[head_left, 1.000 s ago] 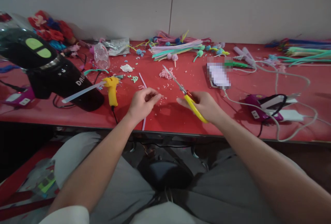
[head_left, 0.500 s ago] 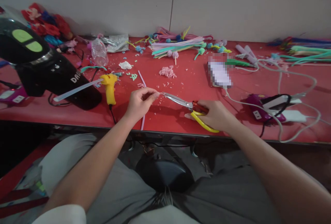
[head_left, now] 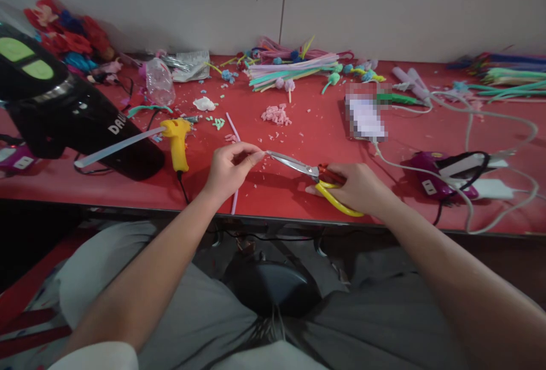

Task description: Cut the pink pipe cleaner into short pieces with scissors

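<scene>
My left hand [head_left: 232,168] is closed, thumb and forefinger pinched over the red table. What sits in the pinch is too small to make out. Held in my right hand [head_left: 358,186] is a pair of scissors [head_left: 294,164] with one red and one yellow handle. Their blades point left, nearly closed, and the tips reach the left fingertips. A lilac pipe cleaner [head_left: 235,200] lies partly hidden behind my left hand. Beyond the hands is a small heap of short pink pieces [head_left: 276,115], and green snippets [head_left: 219,123] lie left of it.
At left stand a black handheld appliance [head_left: 140,151] and a yellow glue gun [head_left: 179,151] with a glue stick. Bundled pipe cleaners [head_left: 294,71] lie at the back. To the right are a phone [head_left: 364,116], a purple power socket block [head_left: 426,173] and looping white cables.
The view has shifted slightly. Both hands stay almost in place, with the scissor tips still at the left fingertips.
</scene>
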`<action>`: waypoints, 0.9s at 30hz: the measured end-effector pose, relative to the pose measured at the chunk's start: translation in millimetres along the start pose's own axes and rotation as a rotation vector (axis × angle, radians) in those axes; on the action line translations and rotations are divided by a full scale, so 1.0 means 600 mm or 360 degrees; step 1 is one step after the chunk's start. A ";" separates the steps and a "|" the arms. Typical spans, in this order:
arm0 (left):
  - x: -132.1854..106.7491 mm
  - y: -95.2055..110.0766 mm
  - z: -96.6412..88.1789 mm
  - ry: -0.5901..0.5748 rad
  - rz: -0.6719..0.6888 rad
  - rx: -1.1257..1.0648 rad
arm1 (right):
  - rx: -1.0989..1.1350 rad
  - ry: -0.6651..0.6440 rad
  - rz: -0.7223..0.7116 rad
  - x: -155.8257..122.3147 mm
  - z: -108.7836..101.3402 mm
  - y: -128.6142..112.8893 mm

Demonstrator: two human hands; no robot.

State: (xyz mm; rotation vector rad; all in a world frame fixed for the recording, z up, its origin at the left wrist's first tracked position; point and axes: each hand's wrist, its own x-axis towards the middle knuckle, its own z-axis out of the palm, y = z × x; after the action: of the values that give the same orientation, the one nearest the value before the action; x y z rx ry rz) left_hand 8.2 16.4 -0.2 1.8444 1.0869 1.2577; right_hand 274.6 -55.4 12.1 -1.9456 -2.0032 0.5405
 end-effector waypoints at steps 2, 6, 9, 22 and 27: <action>0.000 0.001 0.000 -0.0006 0.0002 0.0004 | -0.0022 0.0011 0.0003 0.001 0.000 0.001; -0.001 0.004 0.001 -0.0015 -0.0002 -0.0002 | -0.0032 0.0017 0.0007 0.003 0.003 0.003; -0.001 0.004 0.001 -0.0017 -0.0011 0.0002 | -0.0023 0.0024 0.0013 0.004 0.006 0.005; -0.001 0.000 0.001 -0.0006 -0.0013 -0.0030 | -0.0016 0.0014 -0.0020 -0.004 0.003 0.002; -0.002 0.003 0.001 0.0001 -0.0022 -0.0013 | -0.0008 0.0009 0.0001 -0.001 0.004 0.002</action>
State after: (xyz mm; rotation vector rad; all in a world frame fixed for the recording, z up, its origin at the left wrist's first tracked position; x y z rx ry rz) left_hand 9.2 14.7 0.7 1.8274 1.0914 1.2527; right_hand 274.8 -56.3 9.7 -1.9483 -2.0027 0.5298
